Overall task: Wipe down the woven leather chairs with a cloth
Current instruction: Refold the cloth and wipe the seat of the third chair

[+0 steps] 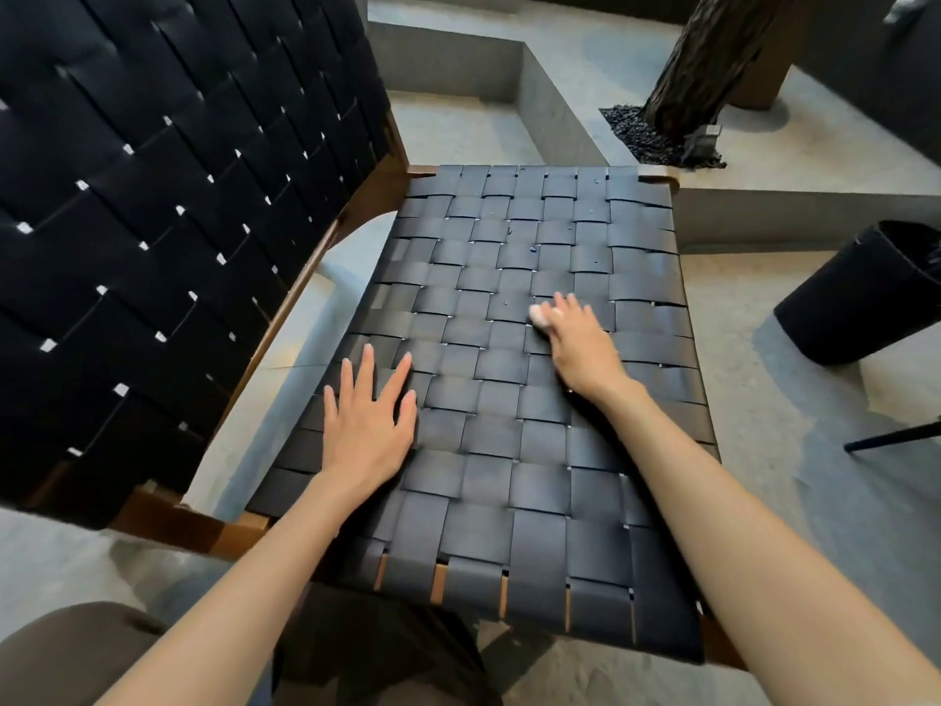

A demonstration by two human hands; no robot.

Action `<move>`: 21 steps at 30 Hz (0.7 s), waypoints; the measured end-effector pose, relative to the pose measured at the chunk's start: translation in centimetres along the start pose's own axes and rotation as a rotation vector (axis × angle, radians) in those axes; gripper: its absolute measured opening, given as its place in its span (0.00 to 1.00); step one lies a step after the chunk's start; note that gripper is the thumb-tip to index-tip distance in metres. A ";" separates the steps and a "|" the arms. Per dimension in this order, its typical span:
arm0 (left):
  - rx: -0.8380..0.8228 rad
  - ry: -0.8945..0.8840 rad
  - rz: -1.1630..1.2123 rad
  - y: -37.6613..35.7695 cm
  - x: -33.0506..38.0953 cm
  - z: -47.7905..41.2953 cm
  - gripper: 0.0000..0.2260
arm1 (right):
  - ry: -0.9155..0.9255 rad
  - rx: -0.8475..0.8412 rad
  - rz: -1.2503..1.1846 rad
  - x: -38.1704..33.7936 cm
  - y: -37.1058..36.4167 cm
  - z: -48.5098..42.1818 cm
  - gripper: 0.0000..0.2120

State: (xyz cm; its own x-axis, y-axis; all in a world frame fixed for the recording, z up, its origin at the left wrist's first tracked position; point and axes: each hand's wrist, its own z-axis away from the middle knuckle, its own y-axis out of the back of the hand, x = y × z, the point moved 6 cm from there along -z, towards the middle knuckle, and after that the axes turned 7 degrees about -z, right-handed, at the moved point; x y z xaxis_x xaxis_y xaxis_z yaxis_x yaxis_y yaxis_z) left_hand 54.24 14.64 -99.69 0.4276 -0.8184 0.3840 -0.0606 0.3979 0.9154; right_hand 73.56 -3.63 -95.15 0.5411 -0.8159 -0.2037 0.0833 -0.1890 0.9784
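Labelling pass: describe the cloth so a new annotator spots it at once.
Start at the black woven seat mid-frame. The right hand rests on its middle, and the cloth is the small wad under its fingers. It is the only white thing on that seat.

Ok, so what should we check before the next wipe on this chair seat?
1. Cloth in hand: the right hand holds a small white cloth. Ok.
2. Cloth on the leather: it lies against the woven seat. Ok.
3. Chair steadied: the left hand rests flat on the seat. Ok.
4. Seat clean: small specks show beyond the cloth. Not ok.
5. Cloth clean or damp enough: too small and blurred. Cannot tell.
6. Woven backrest wiped: cannot tell.
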 end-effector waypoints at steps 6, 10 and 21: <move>0.007 0.007 -0.006 -0.4 -0.8 -1.2 0.23 | 0.253 -0.124 -0.054 -9.3 -4.6 -3.9 0.23; 0.019 0.017 -0.028 -0.5 -0.9 -1.2 0.24 | 0.363 -0.179 -0.041 -12.0 -5.8 -6.3 0.25; 0.040 0.013 0.012 -0.3 -0.7 -1.1 0.24 | -0.030 -0.019 0.075 2.6 1.2 -0.7 0.29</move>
State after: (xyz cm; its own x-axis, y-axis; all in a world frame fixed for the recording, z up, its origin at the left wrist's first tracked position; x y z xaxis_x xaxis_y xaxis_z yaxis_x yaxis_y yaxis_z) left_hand 54.91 15.58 -100.36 0.4381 -0.8082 0.3935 -0.1018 0.3903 0.9150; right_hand 75.66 -5.58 -94.52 0.5212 -0.8434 -0.1306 0.0599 -0.1165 0.9914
